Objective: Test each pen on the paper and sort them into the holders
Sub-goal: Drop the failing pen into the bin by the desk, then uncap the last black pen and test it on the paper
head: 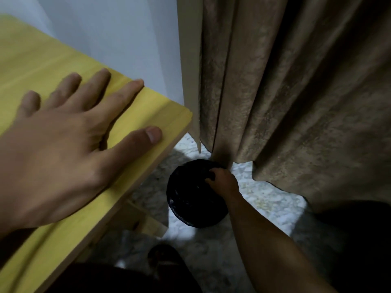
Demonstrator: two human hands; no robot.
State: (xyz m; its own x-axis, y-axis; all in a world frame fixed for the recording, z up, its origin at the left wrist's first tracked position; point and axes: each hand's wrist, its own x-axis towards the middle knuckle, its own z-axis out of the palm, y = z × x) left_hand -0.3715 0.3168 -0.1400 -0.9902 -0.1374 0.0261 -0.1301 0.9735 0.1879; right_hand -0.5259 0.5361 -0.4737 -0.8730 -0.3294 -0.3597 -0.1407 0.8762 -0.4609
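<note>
No pen, paper or holder shows in this view. My left hand [69, 142] lies flat with fingers spread on the yellow wooden table [148, 106], close to its corner. My right hand [222, 180] reaches down to the floor, over a round black bin [190, 199] lined with a black bag. Its fingers curl down over the bin's far side. The hand's back hides whether they hold anything.
A brown curtain [296, 92] hangs at the right, down to the speckled floor [264, 199] just behind the bin. A white wall [127, 39] rises behind the table. A dark sandal on a foot [163, 259] stands below the table edge.
</note>
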